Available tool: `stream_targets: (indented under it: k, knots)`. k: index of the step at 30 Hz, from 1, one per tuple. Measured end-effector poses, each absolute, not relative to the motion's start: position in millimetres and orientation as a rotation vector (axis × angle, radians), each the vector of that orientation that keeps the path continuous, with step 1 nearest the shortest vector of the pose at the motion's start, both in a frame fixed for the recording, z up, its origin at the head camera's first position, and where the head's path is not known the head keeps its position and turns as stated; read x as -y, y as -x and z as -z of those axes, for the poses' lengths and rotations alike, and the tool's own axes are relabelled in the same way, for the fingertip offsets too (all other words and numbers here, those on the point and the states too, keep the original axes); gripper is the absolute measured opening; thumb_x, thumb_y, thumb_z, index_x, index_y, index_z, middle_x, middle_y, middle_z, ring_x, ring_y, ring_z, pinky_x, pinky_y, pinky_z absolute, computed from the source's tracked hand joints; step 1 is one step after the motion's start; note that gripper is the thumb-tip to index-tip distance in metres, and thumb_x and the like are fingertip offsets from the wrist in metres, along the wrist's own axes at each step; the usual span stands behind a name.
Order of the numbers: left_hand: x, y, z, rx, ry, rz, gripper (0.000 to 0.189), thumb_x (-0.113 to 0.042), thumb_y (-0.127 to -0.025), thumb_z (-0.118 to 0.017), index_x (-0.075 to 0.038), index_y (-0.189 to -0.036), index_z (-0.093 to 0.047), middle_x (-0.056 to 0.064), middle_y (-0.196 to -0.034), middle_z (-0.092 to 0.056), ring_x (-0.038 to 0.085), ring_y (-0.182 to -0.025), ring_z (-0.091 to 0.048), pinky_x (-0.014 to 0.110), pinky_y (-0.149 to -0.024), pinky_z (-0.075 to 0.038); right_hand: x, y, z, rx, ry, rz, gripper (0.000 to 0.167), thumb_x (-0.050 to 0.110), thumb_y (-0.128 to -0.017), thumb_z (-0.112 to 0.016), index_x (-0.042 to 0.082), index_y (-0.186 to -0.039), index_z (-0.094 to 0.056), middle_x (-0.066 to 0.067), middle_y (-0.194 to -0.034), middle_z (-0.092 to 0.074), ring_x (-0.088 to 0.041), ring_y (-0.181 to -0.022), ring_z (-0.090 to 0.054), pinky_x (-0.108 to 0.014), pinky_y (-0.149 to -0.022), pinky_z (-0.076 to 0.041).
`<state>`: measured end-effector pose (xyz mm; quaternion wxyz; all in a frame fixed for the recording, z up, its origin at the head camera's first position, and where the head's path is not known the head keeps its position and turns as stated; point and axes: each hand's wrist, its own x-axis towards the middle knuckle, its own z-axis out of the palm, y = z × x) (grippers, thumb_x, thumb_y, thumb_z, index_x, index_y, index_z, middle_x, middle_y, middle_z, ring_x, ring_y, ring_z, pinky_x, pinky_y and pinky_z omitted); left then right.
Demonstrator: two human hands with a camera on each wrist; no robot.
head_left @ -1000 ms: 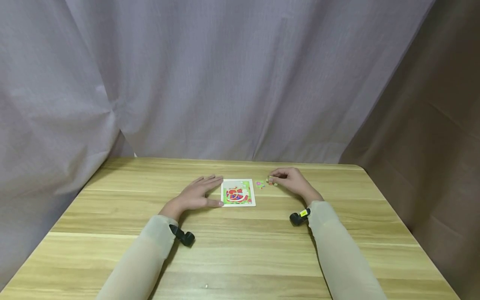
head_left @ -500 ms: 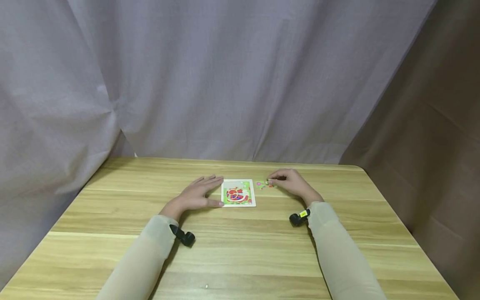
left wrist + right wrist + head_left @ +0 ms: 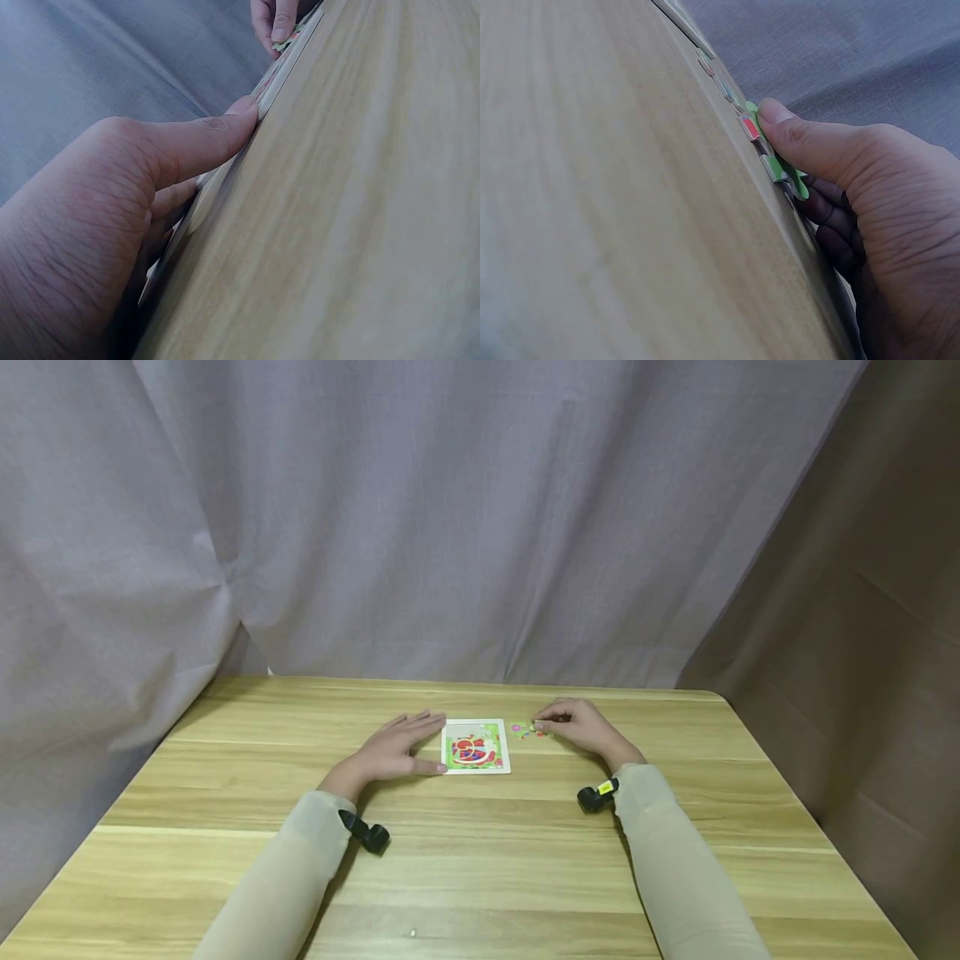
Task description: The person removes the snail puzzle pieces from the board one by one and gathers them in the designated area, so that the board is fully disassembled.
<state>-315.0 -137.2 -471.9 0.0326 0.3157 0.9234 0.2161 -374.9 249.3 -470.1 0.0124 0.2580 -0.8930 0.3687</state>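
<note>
A square jigsaw board (image 3: 507,750) with a pale rim and a red and green picture lies on the wooden table. My left hand (image 3: 392,749) spans its left side, straight fingers at the upper corner and thumb (image 3: 217,139) at the lower one. To the right of the board, my right hand (image 3: 583,728) pinches a green jigsaw piece (image 3: 800,186) between thumb and fingers. In the right wrist view this piece stands tilted, close over loose pieces (image 3: 750,128) on the table. The right fingertips are partly hidden behind it.
More small jigsaw pieces (image 3: 517,728) lie between the board and the right hand. Behind the table (image 3: 480,860) hangs a grey curtain (image 3: 450,527). A tiny pale speck (image 3: 413,932) shows near the front.
My right hand has lowered slightly and shifted a little left, and more loose pieces show beneath its fingers. The left hand and the board stay in place.
</note>
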Motion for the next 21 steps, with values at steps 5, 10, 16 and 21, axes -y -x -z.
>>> stream_targets:
  k: [5,10,16,21]
  knots:
    - [138.3,315.2,471.0,-2.838,-0.968,-0.672,0.096,-0.07,-0.085,-0.061,-0.019,-0.16,-0.028,0.001,-0.166,-0.024,0.025,-0.153,-0.016,0.05,-0.124,-0.006,-249.2,376.2,473.0,2.794,-0.782,-1.148,0.016,0.03,-0.092,-0.076,0.021,-0.104,-0.081,0.007,-0.098,-0.073,-0.015,-0.09,-0.063,-0.032,-0.079,-0.051]
    - [137.6,315.0,472.3,-2.837,-0.967,-0.68,0.096,-0.07,-0.085,-0.061,-0.019,-0.16,-0.028,0.001,-0.166,-0.023,0.025,-0.153,-0.016,0.05,-0.124,-0.006,-249.5,376.6,473.3,2.786,-0.794,-1.135,0.016,0.029,-0.092,-0.076,0.02,-0.104,-0.081,0.007,-0.098,-0.072,-0.015,-0.09,-0.062,-0.034,-0.078,-0.05]
    - [137.2,312.5,472.2,-2.834,-0.961,-0.668,0.096,-0.069,-0.086,-0.061,-0.017,-0.16,-0.028,0.002,-0.166,-0.023,0.025,-0.153,-0.016,0.05,-0.124,-0.005,-248.9,373.9,474.5,2.776,-0.828,-1.134,0.018,0.029,-0.091,-0.076,0.02,-0.105,-0.081,0.007,-0.099,-0.072,-0.015,-0.091,-0.062,-0.034,-0.08,-0.05]
    - [138.1,310.2,471.4,-2.838,-0.975,-0.66,0.095,-0.068,-0.087,-0.061,-0.016,-0.16,-0.029,0.003,-0.166,-0.024,0.027,-0.153,-0.016,0.052,-0.124,-0.006,-247.0,371.7,477.4,2.778,-0.797,-1.147,0.017,0.031,-0.091,-0.076,0.021,-0.105,-0.08,0.007,-0.1,-0.072,-0.015,-0.091,-0.061,-0.035,-0.079,-0.049]
